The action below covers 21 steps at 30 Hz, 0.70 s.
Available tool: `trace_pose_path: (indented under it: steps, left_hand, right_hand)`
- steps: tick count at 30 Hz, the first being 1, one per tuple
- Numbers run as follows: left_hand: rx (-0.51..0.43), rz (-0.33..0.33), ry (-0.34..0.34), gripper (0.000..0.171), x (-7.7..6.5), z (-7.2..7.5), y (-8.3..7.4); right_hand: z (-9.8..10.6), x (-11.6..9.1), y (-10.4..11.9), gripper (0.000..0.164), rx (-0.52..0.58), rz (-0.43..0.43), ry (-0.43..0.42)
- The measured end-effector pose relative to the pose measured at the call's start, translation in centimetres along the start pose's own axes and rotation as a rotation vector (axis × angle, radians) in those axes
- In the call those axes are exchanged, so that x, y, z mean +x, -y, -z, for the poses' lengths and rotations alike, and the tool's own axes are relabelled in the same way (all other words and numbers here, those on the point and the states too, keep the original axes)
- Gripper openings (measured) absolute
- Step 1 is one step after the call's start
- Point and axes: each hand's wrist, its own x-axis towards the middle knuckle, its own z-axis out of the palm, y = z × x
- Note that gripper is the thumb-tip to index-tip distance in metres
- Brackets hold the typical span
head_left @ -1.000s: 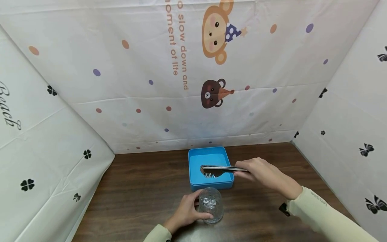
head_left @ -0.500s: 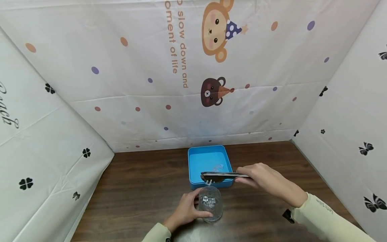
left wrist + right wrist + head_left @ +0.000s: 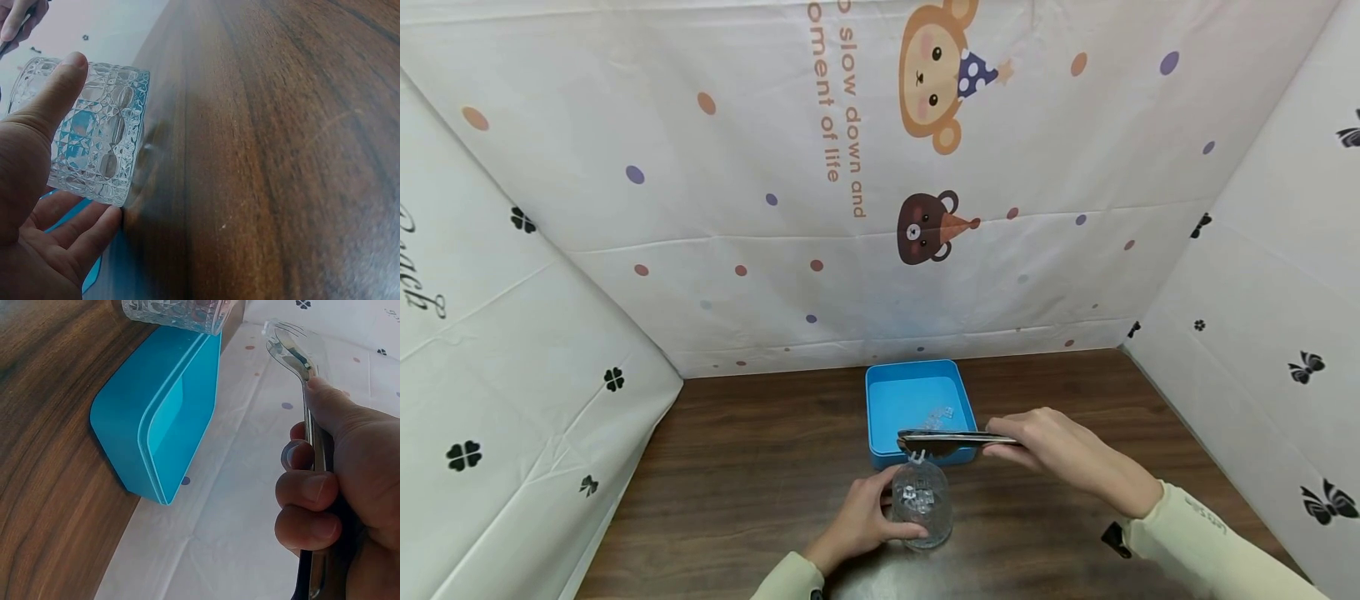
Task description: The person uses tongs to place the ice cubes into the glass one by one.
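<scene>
Beside the near side of the blue box, a clear patterned glass stands on the table. My left hand grips it, thumb on one side and fingers on the other; in the left wrist view the glass shows cut-glass facets. My right hand holds metal tongs by the handles. Their head is over the glass's far rim. A clear, pronged plastic piece sticks out below the tongs' tip. Some small clear pieces show inside the glass.
More small clear pieces lie in the box's right part. The brown wooden table is bounded by a printed white cloth behind and at both sides.
My right hand has brought the tongs and the clear piece from over the blue box toward me, to the glass's rim. The left hand and the glass have stayed put.
</scene>
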Motion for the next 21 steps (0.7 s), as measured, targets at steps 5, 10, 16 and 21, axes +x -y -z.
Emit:
trace_pose_path:
  steps: [5, 10, 16, 21]
  left_hand:
    - [-0.008, 0.000, 0.002, 0.081, -0.05, 0.01, 0.01]
    - [0.001, 0.001, -0.002, 0.082, -0.09, -0.01, 0.08]
    - [-0.006, -0.008, -0.002, 0.081, -0.04, -0.02, 0.15]
    - [0.010, -0.007, -0.007, 0.082, -0.07, -0.03, 0.17]
  right_hand:
    - [-0.17, -0.16, 0.01, 0.027, -0.005, 0.002, -0.002]
    - [-0.21, -0.24, -0.01, 0.025, -0.017, -0.024, 0.006]
    - [-0.20, -0.24, -0.04, 0.024, -0.028, -0.035, 0.002]
    - [-0.24, -0.21, -0.07, 0.021, -0.028, -0.035, -0.005]
